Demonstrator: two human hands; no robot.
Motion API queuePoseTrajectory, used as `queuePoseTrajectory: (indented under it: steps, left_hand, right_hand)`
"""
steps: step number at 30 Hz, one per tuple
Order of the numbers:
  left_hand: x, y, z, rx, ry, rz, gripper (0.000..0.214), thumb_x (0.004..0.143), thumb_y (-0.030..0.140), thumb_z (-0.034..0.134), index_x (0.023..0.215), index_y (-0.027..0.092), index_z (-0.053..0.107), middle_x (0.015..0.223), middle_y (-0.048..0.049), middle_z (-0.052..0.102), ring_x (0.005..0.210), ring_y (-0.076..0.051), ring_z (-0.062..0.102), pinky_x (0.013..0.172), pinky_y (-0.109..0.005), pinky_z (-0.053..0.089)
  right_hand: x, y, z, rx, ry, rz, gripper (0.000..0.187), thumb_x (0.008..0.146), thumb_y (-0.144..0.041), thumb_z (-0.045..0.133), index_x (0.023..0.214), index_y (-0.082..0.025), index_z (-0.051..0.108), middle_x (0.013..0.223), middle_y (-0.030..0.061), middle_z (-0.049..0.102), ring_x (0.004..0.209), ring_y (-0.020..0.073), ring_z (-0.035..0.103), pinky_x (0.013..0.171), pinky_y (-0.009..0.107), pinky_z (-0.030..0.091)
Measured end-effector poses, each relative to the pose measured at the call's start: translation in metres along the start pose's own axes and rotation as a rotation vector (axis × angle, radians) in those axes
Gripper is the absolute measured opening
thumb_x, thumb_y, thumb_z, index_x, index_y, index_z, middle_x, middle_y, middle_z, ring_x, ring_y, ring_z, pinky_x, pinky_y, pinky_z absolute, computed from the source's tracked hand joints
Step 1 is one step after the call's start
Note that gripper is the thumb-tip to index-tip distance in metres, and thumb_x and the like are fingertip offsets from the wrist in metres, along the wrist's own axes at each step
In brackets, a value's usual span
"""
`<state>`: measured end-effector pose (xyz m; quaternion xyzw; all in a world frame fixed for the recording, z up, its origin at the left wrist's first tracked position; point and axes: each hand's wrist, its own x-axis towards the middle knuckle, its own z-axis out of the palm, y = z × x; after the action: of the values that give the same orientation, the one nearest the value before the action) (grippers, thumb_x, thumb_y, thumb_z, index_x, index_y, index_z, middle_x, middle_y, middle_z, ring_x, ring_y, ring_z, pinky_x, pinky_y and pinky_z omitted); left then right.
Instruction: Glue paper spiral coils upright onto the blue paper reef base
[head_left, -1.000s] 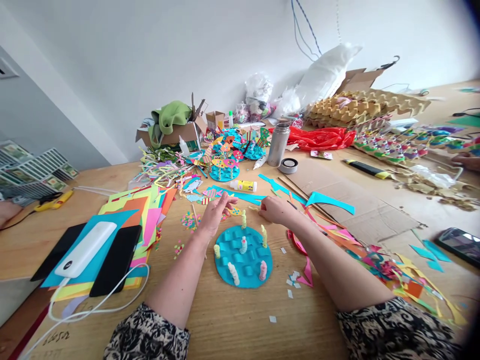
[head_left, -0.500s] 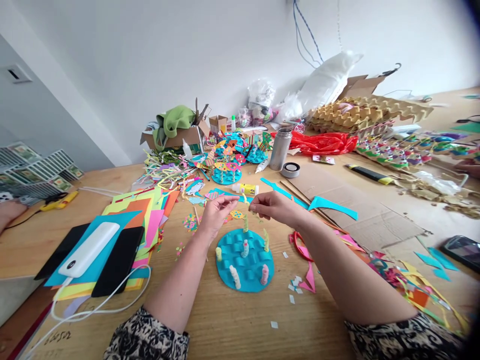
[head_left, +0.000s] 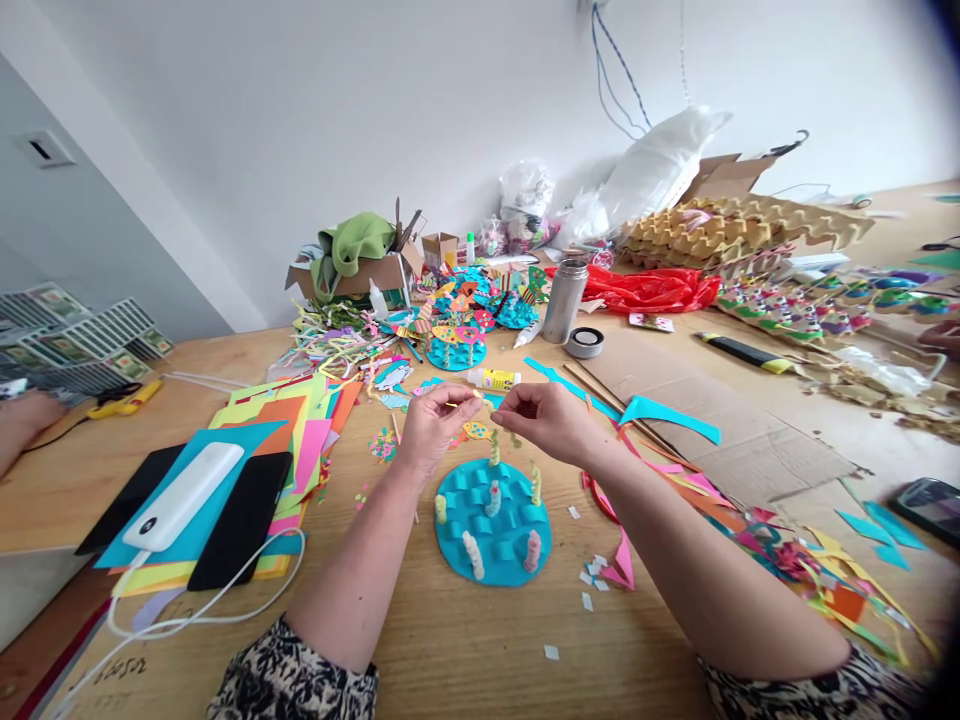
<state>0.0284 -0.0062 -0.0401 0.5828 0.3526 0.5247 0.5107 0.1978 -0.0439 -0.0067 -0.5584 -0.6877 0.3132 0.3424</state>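
Observation:
Above the far edge of a round blue woven paper disc [head_left: 491, 572], my left hand [head_left: 439, 425] and my right hand [head_left: 547, 420] are close together, fingertips pinched. A thin pale-yellow paper strip [head_left: 486, 401] runs between them, with both hands closed on it; part of it is hidden by the fingers. Several coiled pieces stand up from the disc, among them a white coil [head_left: 473, 555], a pink coil [head_left: 532, 551] and a yellow coil [head_left: 440, 509]. Just beyond the disc lies a yellow paper fish [head_left: 475, 430] with dots.
A glue stick [head_left: 493, 379] lies behind my hands, near a metal flask [head_left: 565, 302]. Coloured paper sheets [head_left: 306, 440], a white power bank [head_left: 184, 495] and a black phone [head_left: 240, 520] are at left. Paper scraps and cardboard [head_left: 739, 430] lie right. Another person's hand [head_left: 34, 415] shows far left.
My two hands have drawn slightly closer, and the strip's upright curl between them now lies lower, mostly behind the fingertips. The view has shifted a little; the disc stays put.

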Motion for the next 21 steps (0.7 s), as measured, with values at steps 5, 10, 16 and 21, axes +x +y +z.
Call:
queuePoseTrajectory:
  steps: [5, 10, 16, 21]
  left_hand:
    - [-0.0014, 0.0041, 0.0010, 0.014, -0.003, 0.020, 0.019, 0.066, 0.034, 0.075, 0.072, 0.016, 0.071, 0.084, -0.0039, 0.065, 0.073, -0.013, 0.058, 0.062, -0.023, 0.047]
    - [-0.0010, 0.0058, 0.0010, 0.035, -0.011, 0.050, 0.018, 0.068, 0.034, 0.072, 0.068, 0.016, 0.068, 0.080, -0.0032, 0.064, 0.072, -0.013, 0.057, 0.063, -0.023, 0.046]
    - [0.0000, 0.0058, -0.0008, 0.110, 0.040, 0.109, 0.016, 0.069, 0.033, 0.071, 0.068, 0.017, 0.068, 0.083, -0.0035, 0.065, 0.076, -0.015, 0.059, 0.064, -0.025, 0.045]
    - [-0.0011, 0.0107, -0.0011, 0.165, -0.006, 0.181, 0.013, 0.072, 0.029, 0.067, 0.068, 0.017, 0.066, 0.084, -0.0057, 0.065, 0.083, -0.018, 0.060, 0.069, -0.027, 0.046]
  right_hand:
    - [-0.0038, -0.0055, 0.0023, -0.077, 0.063, -0.036, 0.020, 0.074, -0.034, 0.059, 0.064, -0.017, 0.057, 0.054, 0.0001, 0.056, 0.050, 0.0109, 0.048, 0.048, 0.023, 0.033]
    - [-0.0042, -0.0049, 0.0040, -0.084, 0.068, -0.062, 0.020, 0.075, -0.034, 0.060, 0.065, -0.017, 0.059, 0.057, 0.0011, 0.059, 0.052, 0.0111, 0.049, 0.049, 0.023, 0.034]
    - [-0.0034, -0.0031, 0.0036, 0.011, -0.015, -0.075, 0.020, 0.075, -0.035, 0.062, 0.070, -0.016, 0.063, 0.057, -0.0007, 0.055, 0.051, 0.0095, 0.044, 0.046, 0.022, 0.032]
    - [-0.0039, -0.0030, 0.0044, 0.049, -0.082, -0.076, 0.020, 0.074, -0.034, 0.062, 0.068, -0.015, 0.063, 0.057, -0.0009, 0.055, 0.051, 0.0094, 0.045, 0.047, 0.023, 0.032]
